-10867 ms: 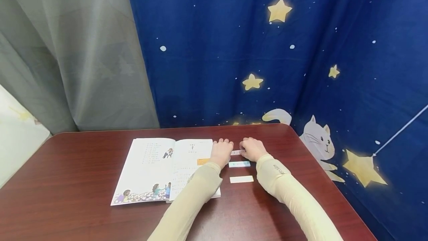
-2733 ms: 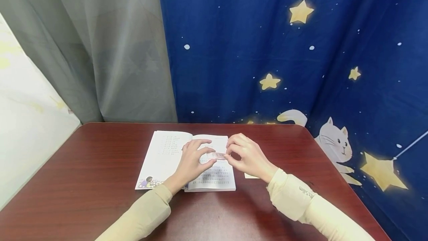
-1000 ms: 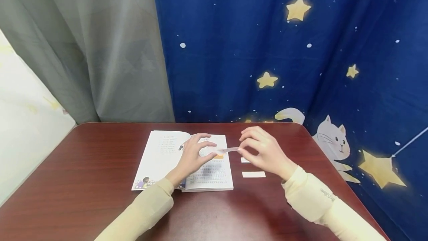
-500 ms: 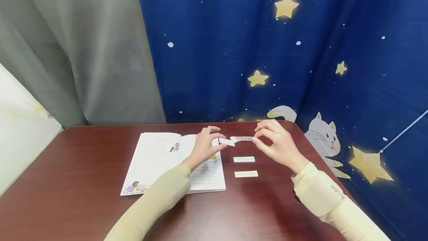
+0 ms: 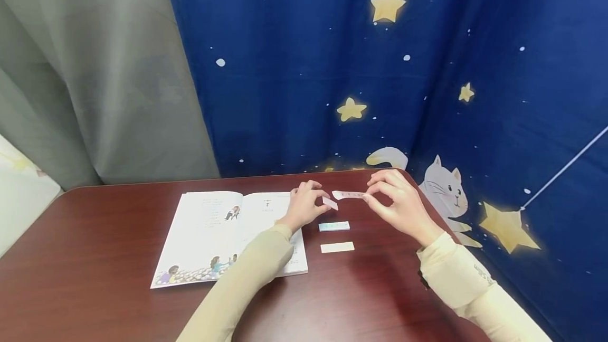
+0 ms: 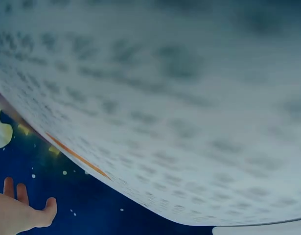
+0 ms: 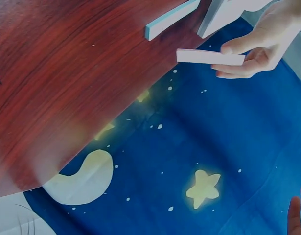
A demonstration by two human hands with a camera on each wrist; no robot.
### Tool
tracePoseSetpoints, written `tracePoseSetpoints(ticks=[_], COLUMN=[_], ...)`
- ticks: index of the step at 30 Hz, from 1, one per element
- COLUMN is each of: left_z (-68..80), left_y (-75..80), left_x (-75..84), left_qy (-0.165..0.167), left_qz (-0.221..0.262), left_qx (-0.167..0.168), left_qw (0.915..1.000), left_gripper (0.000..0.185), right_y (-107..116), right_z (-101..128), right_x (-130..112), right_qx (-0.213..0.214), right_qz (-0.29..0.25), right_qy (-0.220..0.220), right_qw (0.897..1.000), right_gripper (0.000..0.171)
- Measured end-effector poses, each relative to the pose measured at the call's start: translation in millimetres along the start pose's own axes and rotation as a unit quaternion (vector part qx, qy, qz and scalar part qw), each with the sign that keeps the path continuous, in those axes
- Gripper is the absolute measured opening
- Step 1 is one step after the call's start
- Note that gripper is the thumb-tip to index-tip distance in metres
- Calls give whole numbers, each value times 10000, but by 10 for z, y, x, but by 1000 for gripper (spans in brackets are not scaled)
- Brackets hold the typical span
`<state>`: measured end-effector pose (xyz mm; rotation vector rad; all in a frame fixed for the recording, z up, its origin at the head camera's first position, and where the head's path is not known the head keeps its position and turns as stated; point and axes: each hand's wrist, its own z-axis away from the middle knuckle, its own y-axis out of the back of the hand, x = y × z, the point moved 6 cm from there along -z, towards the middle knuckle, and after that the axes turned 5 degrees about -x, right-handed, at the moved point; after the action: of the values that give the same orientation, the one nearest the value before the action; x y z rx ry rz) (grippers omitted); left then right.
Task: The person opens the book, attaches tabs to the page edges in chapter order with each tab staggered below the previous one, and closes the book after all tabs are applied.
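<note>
In the head view my left hand (image 5: 305,205) pinches a small pink sticky note pad (image 5: 330,203) just past the book's right edge. The right wrist view shows this pad (image 7: 204,56) between thumb and fingers. My right hand (image 5: 396,202) pinches one end of a thin pink sticky note (image 5: 349,195), whose free end curls toward the pad, with a small gap between the two. On the table below lie a blue sticky note pad (image 5: 334,226) and a pale yellow one (image 5: 337,247).
An open book (image 5: 204,247) with text and drawings lies left of the pads, partly under my left forearm. The dark red table (image 5: 95,247) ends at a blue star-patterned curtain (image 5: 294,94) and a grey curtain (image 5: 123,94).
The pink pad was lifted from the table and a sticky note came away from it. Both hands moved right, off the book, and the note now hangs apart from the pad.
</note>
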<state>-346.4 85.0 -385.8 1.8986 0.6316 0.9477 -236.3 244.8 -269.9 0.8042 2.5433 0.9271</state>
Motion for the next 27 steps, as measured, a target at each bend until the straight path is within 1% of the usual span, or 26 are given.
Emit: tracePoseSetpoints(ticks=[4,12,20,23,27], left_z=[-68,-134,-125,-118,-117], left_y=[-100,-237,-319,-339,-354], left_x=[13,-3,-52,-62,-73], left_qy=[88,412,851,952,1024], left_qz=[-65,-470,-742,-788,-886], left_qx=[-165,-607,-1027,-1165,-1257], left_qw=[9998,9962,9883,9855,9828], left_gripper=[23,26,19,18,17], right_y=[9,40,42,38,40], right_z=[42,106,160,170,179], right_x=[30,80,85,81,82], right_qx=[-7,2,1,-44,-103], right_qz=[56,15,-3,7,-1], right_qy=[-80,-154,-149,-203,-274], right_qw=[10000,9999,9999,9998,9996], right_gripper=[6,5,5,5,6])
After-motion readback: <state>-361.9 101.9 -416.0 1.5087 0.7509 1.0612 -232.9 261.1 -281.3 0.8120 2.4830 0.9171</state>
